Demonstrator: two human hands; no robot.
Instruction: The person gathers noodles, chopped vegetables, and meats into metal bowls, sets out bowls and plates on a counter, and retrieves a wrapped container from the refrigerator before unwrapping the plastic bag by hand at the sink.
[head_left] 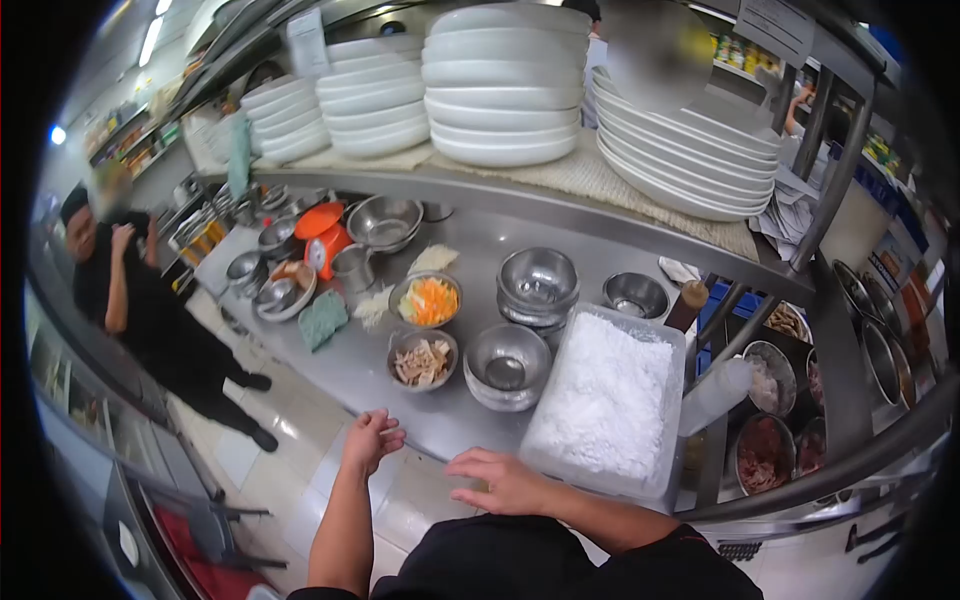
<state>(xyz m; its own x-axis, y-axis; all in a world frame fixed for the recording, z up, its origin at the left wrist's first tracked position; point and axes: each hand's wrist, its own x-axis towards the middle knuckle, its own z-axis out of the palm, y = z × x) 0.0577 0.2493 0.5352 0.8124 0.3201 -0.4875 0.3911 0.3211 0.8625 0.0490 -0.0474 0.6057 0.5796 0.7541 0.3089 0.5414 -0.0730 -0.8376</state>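
Just off the front edge of the steel counter [430, 418], my left hand [374, 440] is raised with its fingers loosely bent and apart, holding nothing. My right hand [495, 480] hovers to its right, palm inward, thumb and fingers apart and nothing between them. Nearest to the hands are a steel bowl of pale sliced pieces [423, 362] and an empty steel bowl [506, 366]. Behind sits a bowl of shredded orange and pale vegetables [430, 300]. A clear tub of white powder [607, 400] stands right of my right hand.
Stacked white plates [505, 90] line the shelf above. An orange scale [322, 240], a green cloth [323, 320] and more steel bowls [385, 222] occupy the counter's left. Bowls of raw meat [764, 455] are at right. A person in black [140, 300] stands at left.
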